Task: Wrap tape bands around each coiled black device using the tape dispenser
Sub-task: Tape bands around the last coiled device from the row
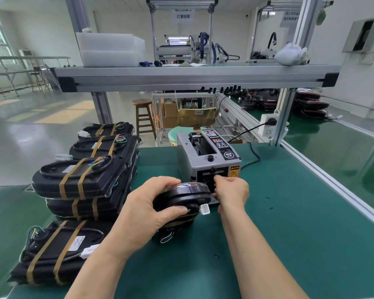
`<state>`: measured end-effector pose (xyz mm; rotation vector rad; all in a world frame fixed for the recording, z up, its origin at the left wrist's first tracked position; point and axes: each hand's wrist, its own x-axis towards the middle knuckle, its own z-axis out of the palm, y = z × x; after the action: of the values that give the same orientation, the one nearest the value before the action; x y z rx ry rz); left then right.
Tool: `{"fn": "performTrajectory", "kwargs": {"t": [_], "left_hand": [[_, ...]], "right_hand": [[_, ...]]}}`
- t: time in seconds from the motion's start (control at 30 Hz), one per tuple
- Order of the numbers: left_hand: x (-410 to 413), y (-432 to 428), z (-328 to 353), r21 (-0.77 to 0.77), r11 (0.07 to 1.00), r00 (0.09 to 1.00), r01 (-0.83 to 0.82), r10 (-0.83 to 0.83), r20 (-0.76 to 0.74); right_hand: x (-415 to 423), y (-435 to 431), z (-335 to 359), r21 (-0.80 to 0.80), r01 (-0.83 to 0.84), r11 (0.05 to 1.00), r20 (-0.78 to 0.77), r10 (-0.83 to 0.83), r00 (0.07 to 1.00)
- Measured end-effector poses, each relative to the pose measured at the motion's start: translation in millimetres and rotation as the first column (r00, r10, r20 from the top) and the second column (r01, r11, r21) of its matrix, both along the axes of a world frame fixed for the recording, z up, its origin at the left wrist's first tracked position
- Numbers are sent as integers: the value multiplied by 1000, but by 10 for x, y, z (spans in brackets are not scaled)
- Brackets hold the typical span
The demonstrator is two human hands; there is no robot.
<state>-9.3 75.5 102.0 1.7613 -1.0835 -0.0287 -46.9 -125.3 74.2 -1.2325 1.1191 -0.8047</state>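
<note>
The person's left hand [143,212] grips the black, oval, coiled device [181,198]: fingers curl over its top edge and the thumb presses on its near face. The device is held on edge above the green bench mat [289,234]. Its long axis runs near to far, with the loose wire ends at the near, lower end and the rounded end far. A white plastic connector [204,209] hangs off its right side.

The grey box-shaped tape dispenser [203,162] stands directly beyond the device. The dispenser's outlet slot [211,175] faces the person, and the device's far end sits just in front of and below this slot.

The right hand [232,190] is at the slot, to the right of the device, with its fingers bunched toward the opening. The fingers hide the slot mouth, so it cannot be told whether they pinch a tape strip.

Key relation: the right hand is the nearer hand to the outlet, and the device lies immediately to its left. A strip drawn from the slot would probably travel only a short way leftward, across the long axis, to reach the body. A tan strip appears to cross the device's lower part under the left thumb. This is uncertain.

Stacks of taped black devices [80,180], each bearing two tan bands, lie at the left of the mat.
</note>
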Motion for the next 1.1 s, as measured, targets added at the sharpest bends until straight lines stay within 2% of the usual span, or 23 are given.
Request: {"fn": "performTrajectory", "kwargs": {"t": [0.1,0.23,0.37,0.47,0.7,1.1], "left_hand": [[-14,14,6,20,1000,1000,-11,11,14],[-38,29,-2,-8,1000,999,-6,7,52],[-25,20,-30,-65,998,991,-24,33,133],[-29,-5,-52,-110,993,983,-46,64,172],[-91,-54,-86,-185,978,973,-97,132,188],[-67,-40,-110,-161,984,963,-77,115,243]], "right_hand": [[-59,59,38,25,14,1000,40,-15,999],[-294,297,181,155,-95,983,382,29,924],[-507,692,392,32,-208,978,550,157,820],[-510,886,434,-74,-138,988,513,156,844],[-412,987,336,-147,-25,989,460,91,883],[-356,932,259,-293,-20,956,386,137,912]]}}
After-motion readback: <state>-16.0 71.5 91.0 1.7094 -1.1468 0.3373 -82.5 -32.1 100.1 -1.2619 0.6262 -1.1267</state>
